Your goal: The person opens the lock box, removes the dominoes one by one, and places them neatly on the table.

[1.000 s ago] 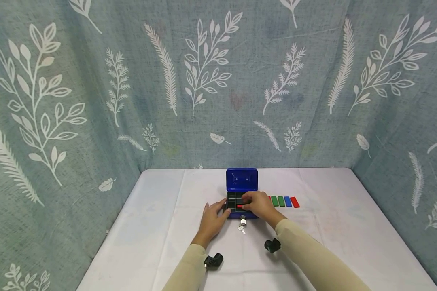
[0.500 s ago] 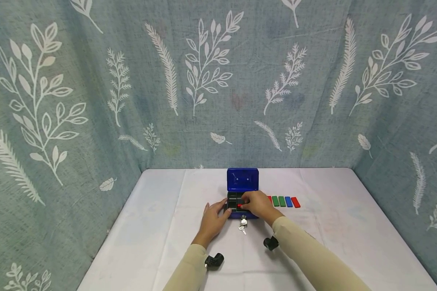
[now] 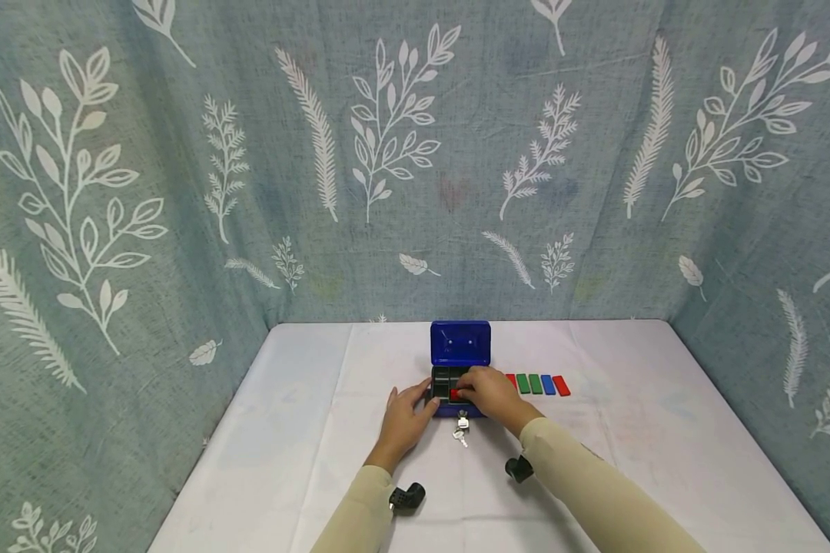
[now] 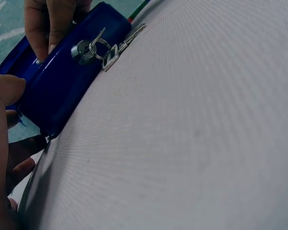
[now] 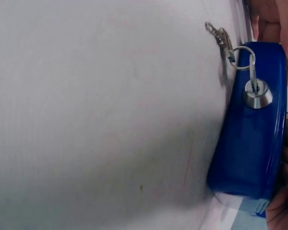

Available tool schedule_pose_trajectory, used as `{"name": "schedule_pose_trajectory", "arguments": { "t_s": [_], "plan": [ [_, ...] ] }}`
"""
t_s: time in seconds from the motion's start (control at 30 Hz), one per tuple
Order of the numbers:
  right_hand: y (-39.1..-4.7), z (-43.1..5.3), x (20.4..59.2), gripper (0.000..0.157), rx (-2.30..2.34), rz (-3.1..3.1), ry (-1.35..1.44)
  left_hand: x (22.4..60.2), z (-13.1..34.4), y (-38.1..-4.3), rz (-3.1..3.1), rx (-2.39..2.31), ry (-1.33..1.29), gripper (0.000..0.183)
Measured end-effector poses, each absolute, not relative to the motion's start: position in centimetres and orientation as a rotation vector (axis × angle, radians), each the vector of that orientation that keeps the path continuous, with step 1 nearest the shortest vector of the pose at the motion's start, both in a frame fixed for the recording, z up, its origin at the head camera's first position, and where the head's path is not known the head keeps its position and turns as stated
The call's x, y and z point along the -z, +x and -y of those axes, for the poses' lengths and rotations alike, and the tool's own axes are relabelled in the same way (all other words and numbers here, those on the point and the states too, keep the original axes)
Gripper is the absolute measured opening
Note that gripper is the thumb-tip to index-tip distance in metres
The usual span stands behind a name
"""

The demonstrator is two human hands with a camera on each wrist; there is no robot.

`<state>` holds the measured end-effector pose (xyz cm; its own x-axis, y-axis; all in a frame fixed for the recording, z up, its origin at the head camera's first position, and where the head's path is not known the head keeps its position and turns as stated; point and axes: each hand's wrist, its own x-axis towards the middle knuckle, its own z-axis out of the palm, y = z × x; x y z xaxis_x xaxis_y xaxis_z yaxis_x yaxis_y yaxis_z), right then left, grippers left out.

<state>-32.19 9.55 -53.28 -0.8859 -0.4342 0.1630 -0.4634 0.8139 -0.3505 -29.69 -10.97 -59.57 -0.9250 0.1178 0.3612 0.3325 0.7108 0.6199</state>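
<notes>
A blue cash box (image 3: 460, 343) stands at the back of the table with its lid up, showing a dark compartment tray (image 3: 441, 382). My left hand (image 3: 403, 426) grips the box's left side, thumb at the front rim and fingers along the side. Inside the tray's front right part, my right hand (image 3: 494, 393) pinches a small red block (image 3: 454, 395), which its fingers partly cover. In the left wrist view the front lock (image 4: 82, 51) holds a key, and a ring with more keys (image 4: 116, 53) hangs from it.
Right of the box lies a row of flat blocks: a partly hidden red one (image 3: 511, 379), two green ones (image 3: 529, 383), a blue one (image 3: 548, 384) and another red one (image 3: 561, 385). A patterned curtain (image 3: 415, 153) stands behind the white table (image 3: 304, 461).
The red block, seen as a thin strip before, now shows a broader face in the tray. The right hand's fingers have shifted slightly left. My left hand stays on the box.
</notes>
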Motion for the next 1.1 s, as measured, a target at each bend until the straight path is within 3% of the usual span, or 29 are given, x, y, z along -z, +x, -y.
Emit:
{"name": "schedule_pose_trajectory", "arguments": {
  "t_s": [1.1],
  "plan": [
    [-32.39, -10.14, 52.95, 0.006, -0.587, 2.904, 0.835, 59.46, 11.06, -29.58, 2.574, 1.032, -0.420, 0.050]
  ]
}}
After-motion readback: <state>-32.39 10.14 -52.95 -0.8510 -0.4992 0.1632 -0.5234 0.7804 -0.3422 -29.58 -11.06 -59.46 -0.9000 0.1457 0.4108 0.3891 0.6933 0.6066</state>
